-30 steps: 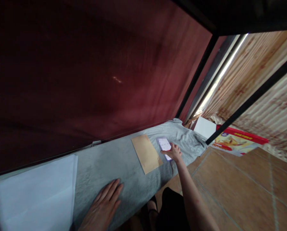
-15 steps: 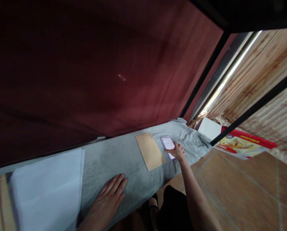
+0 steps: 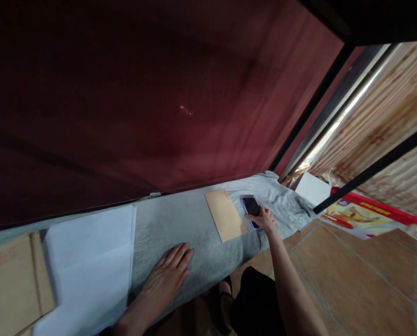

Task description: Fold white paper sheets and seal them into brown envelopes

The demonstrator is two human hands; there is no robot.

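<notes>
My right hand [image 3: 263,219] is stretched out over a phone [image 3: 251,206] with a dark screen that lies on the grey cloth [image 3: 194,224]; its fingers curl around the phone's near end. Just left of the phone lies a tan envelope [image 3: 225,214]. My left hand [image 3: 166,276] rests flat on the cloth near its front edge, fingers stretched out, holding nothing. A stack of white paper [image 3: 89,261] lies to the left of that hand.
A dark red panel [image 3: 142,102] rises right behind the cloth. Brown sheets [image 3: 9,275] lie at the far left. On the tiled floor [image 3: 362,280] at the right are a white sheet [image 3: 312,188] and a red-and-yellow box [image 3: 362,212], behind black frame bars [image 3: 372,170].
The phone's screen was lit white and is now dark. My right hand has closed onto the phone's near end. The view has shifted, showing more at the left.
</notes>
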